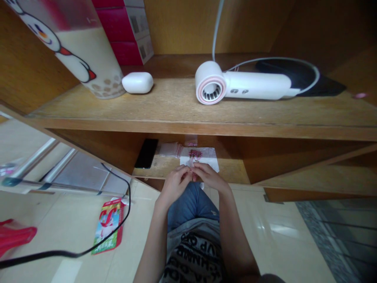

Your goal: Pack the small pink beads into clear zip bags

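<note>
My left hand and my right hand meet over my lap at the front edge of the lower shelf. Both have their fingers closed in a pinch, fingertips together. Between them shows a bit of see-through, pinkish plastic, which looks like a small clear plastic bag; my fingers hide most of it. Just beyond, small dark pink beads lie in a loose pile on a white sheet of paper. To the left lies a stack of clear plastic bags. Another small bag with pink bits lies behind the paper.
A black phone lies at the lower shelf's left. Above, the upper shelf carries a milk tea cup, a white earbud case, pink boxes and a white handheld fan. A black cable hangs at left.
</note>
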Demonstrator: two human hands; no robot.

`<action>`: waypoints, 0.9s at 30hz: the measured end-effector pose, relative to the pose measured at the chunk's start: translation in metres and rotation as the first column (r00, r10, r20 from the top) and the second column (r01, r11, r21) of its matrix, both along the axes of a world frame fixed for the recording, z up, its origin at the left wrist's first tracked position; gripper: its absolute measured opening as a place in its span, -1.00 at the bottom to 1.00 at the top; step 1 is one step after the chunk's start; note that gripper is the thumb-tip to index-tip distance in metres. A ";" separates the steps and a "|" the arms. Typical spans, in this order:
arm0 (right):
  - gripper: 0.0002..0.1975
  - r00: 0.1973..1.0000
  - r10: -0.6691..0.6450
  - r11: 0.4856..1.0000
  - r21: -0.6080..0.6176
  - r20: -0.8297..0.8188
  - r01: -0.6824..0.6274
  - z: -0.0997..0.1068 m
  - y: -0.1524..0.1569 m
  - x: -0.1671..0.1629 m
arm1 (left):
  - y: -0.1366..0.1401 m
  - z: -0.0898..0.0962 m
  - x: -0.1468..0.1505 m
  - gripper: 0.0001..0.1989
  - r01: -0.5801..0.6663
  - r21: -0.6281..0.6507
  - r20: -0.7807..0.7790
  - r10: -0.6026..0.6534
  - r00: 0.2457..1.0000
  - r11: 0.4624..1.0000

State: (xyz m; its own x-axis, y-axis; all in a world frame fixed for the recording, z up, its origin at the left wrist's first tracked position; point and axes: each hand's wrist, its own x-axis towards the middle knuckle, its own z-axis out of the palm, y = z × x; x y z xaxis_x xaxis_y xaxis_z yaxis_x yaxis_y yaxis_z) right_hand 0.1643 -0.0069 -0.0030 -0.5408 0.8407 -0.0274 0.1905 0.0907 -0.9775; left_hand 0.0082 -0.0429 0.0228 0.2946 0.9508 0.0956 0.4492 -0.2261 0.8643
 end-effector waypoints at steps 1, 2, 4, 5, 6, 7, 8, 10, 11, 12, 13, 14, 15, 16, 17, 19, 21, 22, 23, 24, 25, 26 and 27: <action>-0.74 1.000 0.007 1.000 -0.008 -0.017 -0.007 0.000 0.000 0.000 | 0.000 0.000 0.000 -0.75 0.007 -0.013 0.024 -0.006 1.000 1.000; -0.74 0.999 0.012 1.000 -0.012 -0.032 -0.012 0.001 0.000 0.000 | 0.001 -0.001 0.001 -0.74 0.006 -0.030 0.059 -0.004 0.998 1.000; -0.72 0.999 0.007 1.000 0.000 -0.051 -0.007 0.005 -0.001 0.000 | 0.001 -0.003 0.004 -0.72 -0.021 -0.067 0.151 0.030 0.988 0.998; -0.72 0.998 -0.008 1.000 0.014 -0.059 0.008 0.007 -0.001 -0.001 | 0.002 -0.005 0.005 -0.72 -0.041 -0.085 0.205 0.057 0.977 0.996; -0.71 0.997 -0.026 0.999 0.028 -0.067 0.028 0.009 -0.002 -0.002 | 0.003 -0.007 0.007 -0.72 -0.062 -0.102 0.261 0.087 0.961 0.993; -0.71 0.996 -0.048 0.998 0.041 -0.078 0.051 0.010 -0.002 -0.003 | 0.003 -0.009 0.010 -0.72 -0.083 -0.117 0.315 0.116 0.942 0.990; -0.70 0.993 -0.068 0.996 0.050 -0.092 0.073 0.011 -0.002 -0.004 | 0.004 -0.012 0.012 -0.73 -0.102 -0.130 0.365 0.143 0.920 0.986; -0.70 0.987 -0.099 0.993 0.051 -0.123 0.106 0.011 -0.002 -0.006 | 0.005 -0.016 0.017 -0.72 -0.131 -0.153 0.447 0.187 0.875 0.980; -0.70 0.985 -0.107 0.992 0.045 -0.138 0.115 0.011 -0.002 -0.007 | 0.005 -0.018 0.019 -0.73 -0.140 -0.165 0.482 0.204 0.852 0.976; -0.70 0.981 -0.112 0.992 0.038 -0.156 0.119 0.011 -0.002 -0.008 | 0.006 -0.020 0.021 -0.73 -0.145 -0.182 0.523 0.221 0.823 0.972; -0.70 0.978 -0.115 0.992 0.031 -0.176 0.122 0.010 -0.002 -0.008 | 0.007 -0.022 0.023 -0.75 -0.146 -0.206 0.571 0.240 0.785 0.968; -0.70 0.974 -0.118 0.992 0.026 -0.195 0.125 0.011 -0.002 -0.009 | 0.008 -0.024 0.025 -0.76 -0.142 -0.235 0.622 0.261 0.738 0.962; -0.70 0.969 -0.125 0.991 0.024 -0.215 0.134 0.011 -0.002 -0.009 | 0.010 -0.025 0.027 -0.77 -0.133 -0.267 0.670 0.283 0.687 0.954; -0.70 0.963 -0.138 0.989 0.025 -0.232 0.148 0.011 -0.002 -0.009 | 0.011 -0.026 0.028 -0.78 -0.123 -0.294 0.707 0.302 0.639 0.948; -0.70 0.958 -0.156 0.985 0.029 -0.242 0.168 0.011 -0.001 -0.009 | 0.012 -0.027 0.029 -0.79 -0.119 -0.312 0.730 0.318 0.605 0.943; -0.71 0.952 -0.198 0.976 0.047 -0.234 0.214 0.010 0.000 -0.008 | 0.015 -0.028 0.029 -0.79 -0.157 -0.313 0.721 0.342 0.602 0.937; -0.72 0.954 -0.237 0.963 0.082 -0.183 0.255 0.009 0.001 -0.004 | 0.016 -0.028 0.027 -0.77 -0.250 -0.266 0.645 0.365 0.672 0.931; -0.72 0.958 -0.255 0.956 0.114 -0.133 0.270 0.008 0.001 -0.002 | 0.015 -0.028 0.026 -0.75 -0.302 -0.227 0.583 0.377 0.719 0.926; -0.73 0.958 -0.280 0.945 0.157 -0.070 0.287 0.007 0.001 0.002 | 0.014 -0.027 0.025 -0.74 -0.347 -0.179 0.510 0.388 0.768 0.921; -0.74 0.950 -0.311 0.929 0.212 0.006 0.302 0.007 0.001 0.005 | 0.013 -0.026 0.023 -0.74 -0.383 -0.124 0.428 0.397 0.812 0.915; -0.75 0.933 -0.348 0.909 0.273 0.087 0.314 0.007 0.000 0.009 | 0.011 -0.026 0.022 -0.76 -0.408 -0.066 0.343 0.405 0.848 0.911; -0.76 0.907 -0.389 0.887 0.330 0.161 0.322 0.008 -0.001 0.012 | 0.008 -0.025 0.022 -0.77 -0.424 -0.008 0.260 0.411 0.874 0.906; -0.76 0.878 -0.423 0.870 0.374 0.225 0.323 0.010 -0.002 0.014 | 0.006 -0.024 0.022 -0.79 -0.430 0.046 0.183 0.415 0.891 0.902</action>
State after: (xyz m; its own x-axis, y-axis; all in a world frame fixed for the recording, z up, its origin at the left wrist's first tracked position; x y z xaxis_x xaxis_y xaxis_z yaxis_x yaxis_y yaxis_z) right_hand 0.1784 -0.0085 0.0069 -0.1936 0.9666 0.1680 0.5418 0.2481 -0.8030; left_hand 0.0300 -0.0371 -0.0013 -0.1603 0.9683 0.1917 0.3713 -0.1208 0.9206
